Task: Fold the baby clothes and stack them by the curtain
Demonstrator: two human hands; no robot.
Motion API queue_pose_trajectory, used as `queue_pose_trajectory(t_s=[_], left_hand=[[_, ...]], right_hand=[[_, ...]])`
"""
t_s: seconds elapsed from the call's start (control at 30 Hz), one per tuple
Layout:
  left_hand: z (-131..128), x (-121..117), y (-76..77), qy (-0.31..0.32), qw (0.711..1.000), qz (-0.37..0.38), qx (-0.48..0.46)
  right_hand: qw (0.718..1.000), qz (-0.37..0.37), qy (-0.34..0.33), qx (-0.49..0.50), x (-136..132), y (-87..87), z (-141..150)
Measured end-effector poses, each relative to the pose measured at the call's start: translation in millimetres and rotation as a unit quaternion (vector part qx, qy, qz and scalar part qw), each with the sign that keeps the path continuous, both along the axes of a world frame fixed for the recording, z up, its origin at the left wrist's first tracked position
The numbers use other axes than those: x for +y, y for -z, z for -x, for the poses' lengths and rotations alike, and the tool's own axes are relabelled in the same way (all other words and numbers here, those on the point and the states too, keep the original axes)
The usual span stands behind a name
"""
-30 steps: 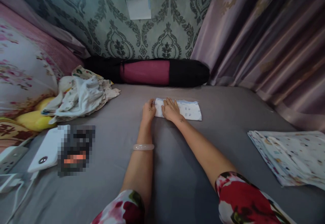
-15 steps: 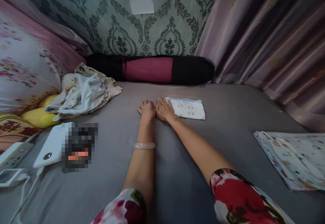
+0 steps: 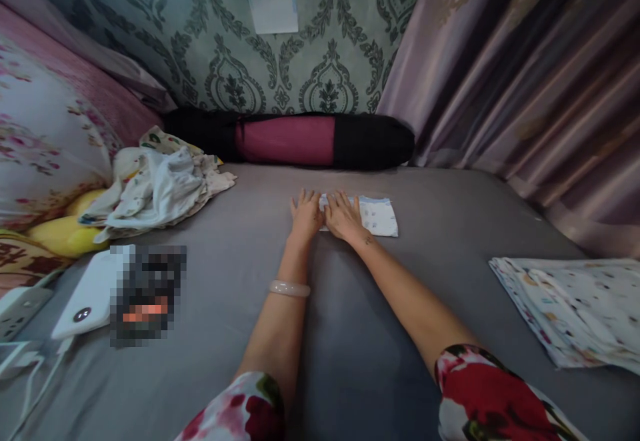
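Centrally, on the grey sheet [image 3: 450,227]: one cloth [image 3: 379,217], white, small-printed, folded flat. Right hand [image 3: 343,215]: palm down over its left part, fingers spread, gripping nothing; from my remote seat I judge this keeps the folds flat. Left hand [image 3: 307,214]: likewise spread, grasping nothing, at the cloth's left end, perhaps bracing that edge. At left: clothes [image 3: 165,184], loosely heaped; white device [image 3: 90,294], cabled, beside a pixelated item [image 3: 150,294] I cannot identify. At right: fabric [image 3: 575,307], folded, well clear of both hands. Behind: bolster [image 3: 285,141]. Writing: partial lettering on a cushion [image 3: 20,254], unreadable to me; brands, none legible.
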State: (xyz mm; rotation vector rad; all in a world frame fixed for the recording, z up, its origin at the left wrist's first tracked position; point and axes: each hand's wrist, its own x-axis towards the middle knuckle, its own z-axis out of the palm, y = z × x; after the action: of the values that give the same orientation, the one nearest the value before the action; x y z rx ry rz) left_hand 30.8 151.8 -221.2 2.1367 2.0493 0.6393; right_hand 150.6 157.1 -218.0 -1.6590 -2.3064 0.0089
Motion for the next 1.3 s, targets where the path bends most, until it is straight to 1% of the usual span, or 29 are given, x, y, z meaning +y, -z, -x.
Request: queue_pose_trajectory(t_s=[0.13,0.27,0.4,0.53,0.73,0.87,1.0,1.13,1.3], left_hand=[[-15,-1,1.1,0.070,0.997,0.020,0.013],[-19,0,5.6,0.094,0.994,0.052,0.020],[-20,1,9.0,0.098,0.993,0.060,0.030],[-20,2,10.2,0.093,0.994,0.056,0.032],[-19,3,11.3,0.096,0.993,0.063,0.028],[-23,1,8.7,0.089,0.994,0.047,0.033],[-32,-2,7.5,0.092,0.994,0.021,0.049],[-37,-1,11.2,0.098,0.993,0.029,0.056],[-35,1,15.9,0.098,0.993,0.029,0.054]], right_hand=[[1.000,0.008,0.006,-0.012,0,4.3,-17],[0.999,0.038,0.012,-0.014,2,12.4,-21],[0.999,0.034,0.012,-0.010,3,17.5,-20],[0.999,0.036,0.016,-0.006,4,18.2,-19],[0.998,0.060,0.002,0.004,1,8.9,-30],[0.999,0.036,0.037,0.003,-3,4.3,-44],[0.997,0.053,0.057,-0.002,-5,10.3,-51],[0.997,0.053,0.059,0.001,-4,17.7,-51],[0.997,0.045,0.059,0.008,-4,18.8,-50]])
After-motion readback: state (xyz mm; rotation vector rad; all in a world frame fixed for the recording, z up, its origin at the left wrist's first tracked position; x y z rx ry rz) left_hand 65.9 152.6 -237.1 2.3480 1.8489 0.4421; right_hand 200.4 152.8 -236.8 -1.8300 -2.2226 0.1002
